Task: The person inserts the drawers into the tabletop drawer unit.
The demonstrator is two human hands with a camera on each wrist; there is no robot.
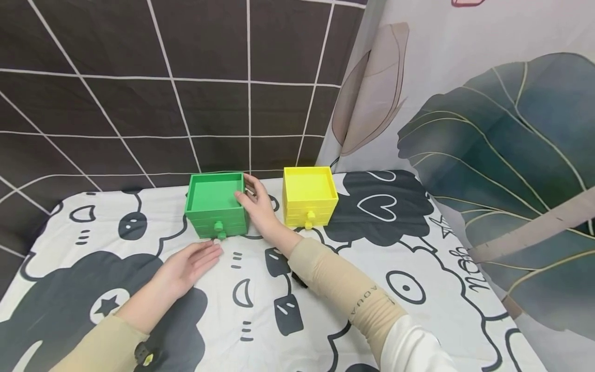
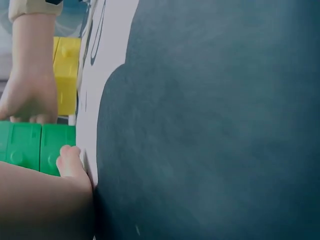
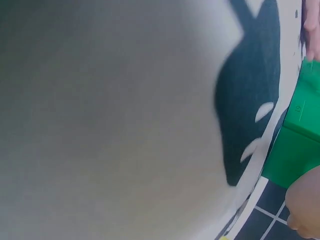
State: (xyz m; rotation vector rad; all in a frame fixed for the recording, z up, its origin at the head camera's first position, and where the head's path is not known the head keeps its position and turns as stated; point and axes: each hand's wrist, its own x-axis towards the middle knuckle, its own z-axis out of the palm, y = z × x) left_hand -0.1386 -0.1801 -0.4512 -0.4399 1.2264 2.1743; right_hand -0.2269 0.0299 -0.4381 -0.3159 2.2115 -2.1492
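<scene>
A green box of stacked drawers with a shallow tray top stands at the back of the cloth, its round knobs facing me. My right hand grips its right side, thumb over the top rim and the other fingers down the outer wall. Just in front of the box, palm turned up, is my left hand; its extended fingertips lie right below the lower knob. In the left wrist view the left thumb overlaps the green front. A matching yellow box stands to the right of my right hand.
Under everything lies a white cloth with dark cartoon shapes. A dark curtain with white grid lines hangs close behind the boxes. On the right hangs a pale, leaf-patterned curtain.
</scene>
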